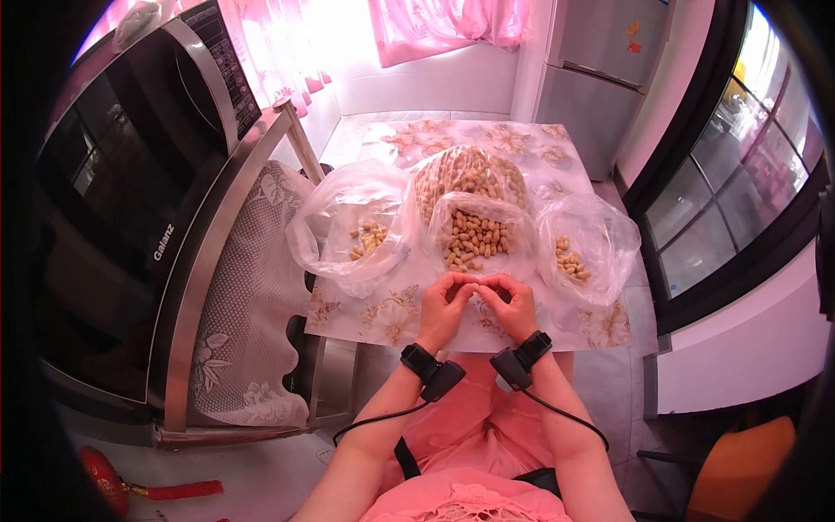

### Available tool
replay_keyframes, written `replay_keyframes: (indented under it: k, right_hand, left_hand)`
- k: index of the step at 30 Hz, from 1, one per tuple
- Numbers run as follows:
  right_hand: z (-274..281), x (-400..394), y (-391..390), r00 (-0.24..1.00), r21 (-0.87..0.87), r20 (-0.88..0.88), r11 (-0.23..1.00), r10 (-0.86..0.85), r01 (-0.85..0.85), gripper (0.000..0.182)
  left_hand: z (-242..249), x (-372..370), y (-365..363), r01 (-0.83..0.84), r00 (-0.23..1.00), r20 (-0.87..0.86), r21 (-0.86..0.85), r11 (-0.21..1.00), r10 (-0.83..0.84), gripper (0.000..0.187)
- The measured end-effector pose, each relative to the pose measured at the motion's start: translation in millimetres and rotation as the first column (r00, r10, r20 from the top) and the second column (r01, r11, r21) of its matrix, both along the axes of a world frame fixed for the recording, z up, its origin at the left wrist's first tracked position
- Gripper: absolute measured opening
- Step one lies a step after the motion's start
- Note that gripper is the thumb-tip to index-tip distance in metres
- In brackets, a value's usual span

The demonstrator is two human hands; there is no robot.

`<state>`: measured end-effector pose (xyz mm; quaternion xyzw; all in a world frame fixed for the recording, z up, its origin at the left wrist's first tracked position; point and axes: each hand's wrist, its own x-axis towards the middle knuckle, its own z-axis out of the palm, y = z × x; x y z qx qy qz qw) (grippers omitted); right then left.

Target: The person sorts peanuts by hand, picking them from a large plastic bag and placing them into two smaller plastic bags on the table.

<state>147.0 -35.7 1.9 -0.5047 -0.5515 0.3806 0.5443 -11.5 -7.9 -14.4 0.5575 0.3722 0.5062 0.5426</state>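
We see 2 hands: our left hand (445,300) and right hand (513,303) meet fingertip to fingertip, pinching 1 peanut (476,288) between them at the table (374,317) edge. Beyond lie 3 open bags (361,228) and 1 full sack (470,172).

View: my one head camera, looking forward and down over the table (383,322).
Range: close, both hands near frame centre.
Lens: fisheye, dark corners.
Shared: nothing, one view only.
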Motion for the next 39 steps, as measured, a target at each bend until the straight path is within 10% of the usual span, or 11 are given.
replay_keyframes:
  k: [39]
  right_hand:
    - [4.6,-0.8,-1.8,0.998,0.030,0.066,1.000,-0.004,0.002,0.013]
  left_hand:
    - [-2.6,0.2,0.2,-0.010,1.000,-0.017,0.014,1.000,0.010,0.013]
